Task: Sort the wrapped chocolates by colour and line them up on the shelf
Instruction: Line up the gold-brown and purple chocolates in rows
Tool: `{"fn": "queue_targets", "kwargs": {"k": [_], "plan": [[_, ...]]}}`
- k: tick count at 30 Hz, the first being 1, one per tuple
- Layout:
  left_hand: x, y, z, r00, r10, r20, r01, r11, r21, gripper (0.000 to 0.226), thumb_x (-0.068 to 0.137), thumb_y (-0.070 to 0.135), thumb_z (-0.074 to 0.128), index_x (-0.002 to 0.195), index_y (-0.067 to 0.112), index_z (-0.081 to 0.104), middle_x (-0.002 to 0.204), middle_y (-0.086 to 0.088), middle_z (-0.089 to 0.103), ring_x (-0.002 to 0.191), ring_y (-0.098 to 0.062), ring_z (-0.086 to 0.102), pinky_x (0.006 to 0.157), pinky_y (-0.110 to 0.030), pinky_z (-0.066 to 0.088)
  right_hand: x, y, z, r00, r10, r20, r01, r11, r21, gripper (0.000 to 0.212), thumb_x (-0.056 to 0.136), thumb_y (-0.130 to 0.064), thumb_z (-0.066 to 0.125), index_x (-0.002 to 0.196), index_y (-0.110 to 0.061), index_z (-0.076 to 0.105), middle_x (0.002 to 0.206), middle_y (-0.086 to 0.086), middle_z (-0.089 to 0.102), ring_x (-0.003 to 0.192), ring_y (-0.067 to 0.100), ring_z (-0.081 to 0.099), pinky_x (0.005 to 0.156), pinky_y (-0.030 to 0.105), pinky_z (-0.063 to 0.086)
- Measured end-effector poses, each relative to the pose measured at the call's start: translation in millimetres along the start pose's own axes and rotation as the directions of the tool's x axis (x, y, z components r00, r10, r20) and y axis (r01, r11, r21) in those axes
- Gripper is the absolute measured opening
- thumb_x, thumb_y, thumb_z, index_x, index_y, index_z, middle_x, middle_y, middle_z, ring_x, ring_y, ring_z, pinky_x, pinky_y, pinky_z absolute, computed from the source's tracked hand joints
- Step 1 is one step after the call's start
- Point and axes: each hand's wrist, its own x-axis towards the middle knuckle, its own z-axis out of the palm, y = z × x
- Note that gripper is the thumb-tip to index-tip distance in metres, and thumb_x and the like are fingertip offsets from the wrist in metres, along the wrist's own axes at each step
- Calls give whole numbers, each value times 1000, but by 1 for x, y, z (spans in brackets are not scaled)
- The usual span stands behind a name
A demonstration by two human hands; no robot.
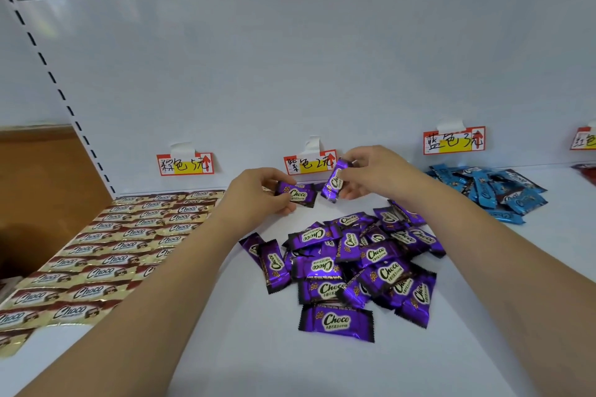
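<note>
A heap of purple Choco chocolates lies in the middle of the white shelf. My left hand pinches one purple chocolate lying flat near the back wall. My right hand holds a second purple chocolate upright, just above the shelf and right of the first. Both are under the purple price label. Gold and brown chocolates lie in neat rows on the left.
A loose pile of blue chocolates sits at the right under the blue label. A brown label hangs above the gold rows. Red wrappers and a red label show at the far right edge.
</note>
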Motion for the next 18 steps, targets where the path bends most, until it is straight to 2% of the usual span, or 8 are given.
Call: {"fn": "queue_targets", "kwargs": {"k": [2, 5, 7, 9, 11, 14, 16, 18], "plan": [[0, 0, -1, 999, 39, 5, -40, 989, 141, 27, 86, 12, 72, 108, 27, 70, 94, -1, 74, 77, -10, 73, 84, -26, 57, 1, 1, -1, 998, 56, -30, -54, 996, 73, 12, 93, -3, 60, 105, -3, 59, 98, 22, 71, 71, 24, 74, 69, 30, 62], [-1, 1, 0, 995, 102, 20, -103, 946, 306, 32, 87, 17, 71, 115, 33, 70, 88, 11, 68, 74, -3, 65, 66, -5, 45, 3, 3, -3, 991, 123, -43, -119, 989, 87, 10, 91, -5, 63, 99, -6, 57, 92, 21, 71, 73, 25, 75, 66, 29, 62], [-1, 1, 2, 988, 146, 46, -152, 909, 389, 30, 88, 23, 69, 115, 35, 71, 87, 18, 63, 71, 1, 57, 57, -1, 38, 4, 7, -3, 994, 85, -69, -91, 992, -88, 9, 90, -15, 66, 93, -9, 61, 82, 11, 74, 70, 19, 74, 57, 23, 57], [0, 0, 4, 984, 162, 76, -179, 884, 432, 31, 89, 27, 69, 118, 37, 69, 98, 18, 64, 77, 1, 56, 58, -1, 36, 5, 11, -4, 996, -17, -85, -20, 911, -413, 15, 88, -27, 69, 88, -12, 67, 78, -2, 70, 73, 12, 68, 56, 19, 46], [3, -3, 6, 977, 192, 90, -211, 856, 471, 32, 89, 29, 69, 120, 36, 69, 109, 12, 62, 93, -3, 56, 71, -4, 37, 6, 14, -3, 995, -76, -57, 28, 808, -589, 18, 86, -32, 71, 89, -15, 68, 83, -7, 63, 81, 11, 60, 61, 20, 41], [7, -5, 7, 964, 249, 89, -258, 812, 524, 35, 87, 32, 72, 121, 34, 68, 113, 6, 61, 110, -15, 51, 94, -30, 45, 5, 14, -2, 990, -140, 2, 105, 732, -673, 19, 86, -34, 71, 98, -21, 66, 94, -7, 59, 89, 11, 54, 69, 23, 39], [7, -6, 2, 966, 244, 84, -248, 794, 555, 40, 85, 36, 73, 124, 34, 66, 115, 4, 60, 112, -18, 48, 98, -39, 44, 3, 13, -2, 979, -188, 83, 194, 714, -673, 18, 86, -34, 71, 100, -24, 68, 97, -8, 62, 87, 7, 56, 66, 17, 39], [7, -9, -6, 973, 217, 81, -222, 774, 593, 42, 83, 42, 73, 124, 36, 64, 114, 6, 58, 112, -18, 45, 98, -40, 43, 1, 11, 1, 970, -190, 154, 244, 699, -673, 18, 86, -34, 71, 103, -27, 69, 99, -9, 63, 79, -1, 54, 62, 10, 35]]}}
